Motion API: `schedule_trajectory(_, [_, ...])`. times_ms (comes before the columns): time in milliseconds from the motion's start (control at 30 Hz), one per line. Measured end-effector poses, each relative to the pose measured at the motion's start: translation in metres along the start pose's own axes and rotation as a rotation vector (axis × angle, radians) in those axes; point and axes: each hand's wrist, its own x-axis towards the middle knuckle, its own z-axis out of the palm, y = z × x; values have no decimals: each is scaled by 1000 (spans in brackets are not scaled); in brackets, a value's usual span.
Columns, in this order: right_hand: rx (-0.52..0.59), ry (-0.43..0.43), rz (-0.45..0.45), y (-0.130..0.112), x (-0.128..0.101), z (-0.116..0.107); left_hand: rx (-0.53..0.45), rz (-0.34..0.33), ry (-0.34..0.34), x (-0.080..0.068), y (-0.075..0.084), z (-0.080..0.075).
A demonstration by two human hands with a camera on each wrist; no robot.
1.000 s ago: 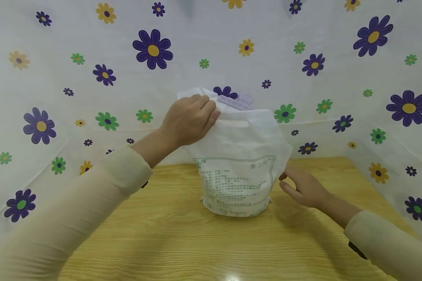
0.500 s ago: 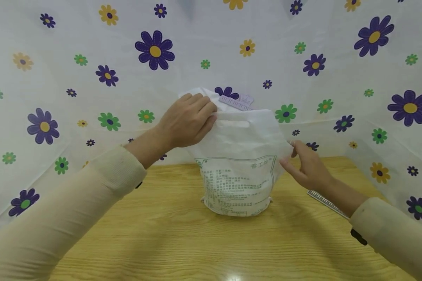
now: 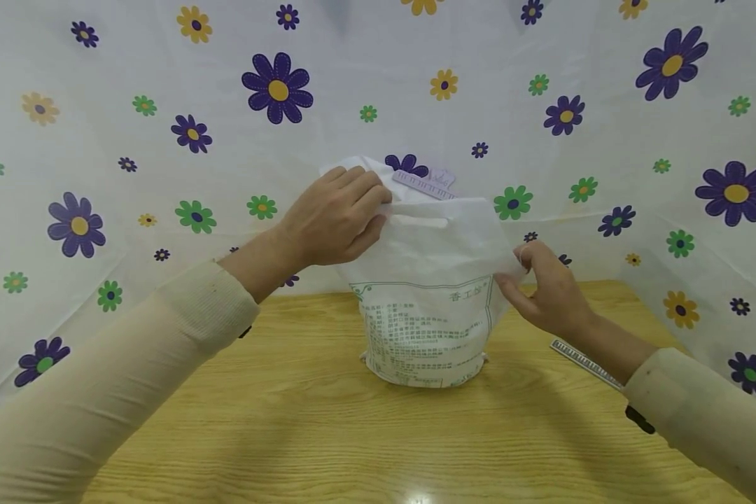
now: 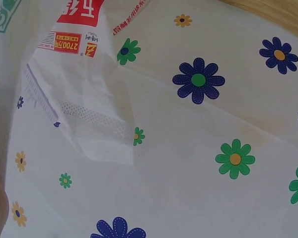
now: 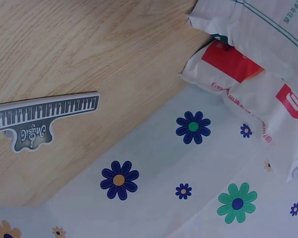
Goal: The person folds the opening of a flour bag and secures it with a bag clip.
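A white plastic bag (image 3: 425,329) with green print stands on the wooden table, its mouth spread between front and back panels. My left hand (image 3: 337,217) grips its upper left rim, fingers curled over the edge beside the handle slot. At the bag's right side edge, my right hand (image 3: 544,290) pinches the plastic between thumb and fingers. A purple ruler-like clip (image 3: 423,185) with piano-key print shows at the mouth, behind the front panel; its lower part is hidden. In the left wrist view, red print marks the back panel (image 4: 84,74).
On the table (image 3: 327,434), under my right forearm, lies a dark piano-key clip (image 3: 582,360); the right wrist view shows the word Music on this clip (image 5: 44,116). A flower-patterned cloth (image 3: 579,42) hangs behind and around the table.
My right hand has risen from low beside the bag to its upper right edge and taken hold there. The dark clip has come into view. My left hand keeps its grip.
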Motion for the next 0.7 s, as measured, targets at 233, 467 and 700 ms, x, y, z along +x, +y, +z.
schedule_trajectory(233, [-85,-9,-45,-5,2,1,-5,11,8,2,1,-1])
schedule_trajectory(467, [-135,-28,-115,-5,4,1,-44,-31,-38,0,4,-6])
schedule_trajectory(700, [-133,-58,-203,-3,2,2,-79,-41,-68,1,8,-7])
